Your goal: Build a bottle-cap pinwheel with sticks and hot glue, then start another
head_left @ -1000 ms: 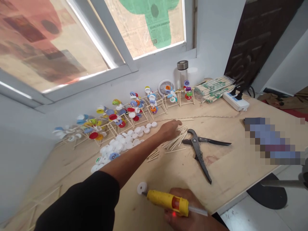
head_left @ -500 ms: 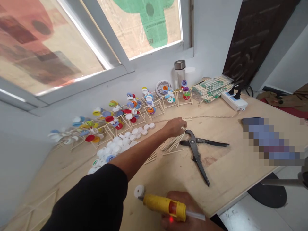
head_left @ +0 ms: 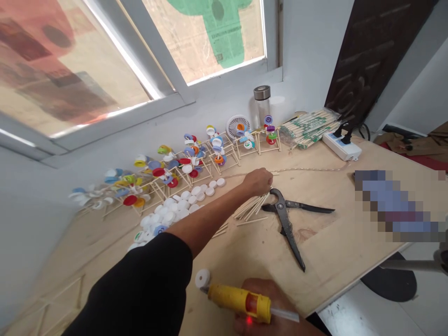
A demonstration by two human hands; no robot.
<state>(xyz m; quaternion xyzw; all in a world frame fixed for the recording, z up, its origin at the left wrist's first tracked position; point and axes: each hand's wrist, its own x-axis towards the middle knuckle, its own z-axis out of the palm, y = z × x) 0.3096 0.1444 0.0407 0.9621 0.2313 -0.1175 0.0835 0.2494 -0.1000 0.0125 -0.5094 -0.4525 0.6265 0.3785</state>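
My right hand [head_left: 269, 303] is wrapped round a yellow hot glue gun [head_left: 234, 298] with a clear glue stick out of its back and a red light glowing. The gun's nozzle meets the edge of a white bottle cap [head_left: 202, 278] with a hole in its middle. My left hand [head_left: 258, 181] reaches across with fingers curled closed at the far end of a pile of thin wooden sticks [head_left: 254, 207]. What those fingers hold, if anything, is hidden. Beside the pile lie black long-handled pliers [head_left: 285, 219], spread apart.
White bottle caps [head_left: 170, 217] lie left of my forearm. Behind them stand stick frames with coloured caps [head_left: 192, 163], a small fan [head_left: 238, 127] and a flask [head_left: 262, 105]. Bagged sticks [head_left: 311, 128], a power strip [head_left: 341, 147] and a blurred-out object [head_left: 395, 205] are on the right.
My left hand has shifted slightly up and its fingers have turned more out of sight. The right hand, glue gun and white cap stay in place.
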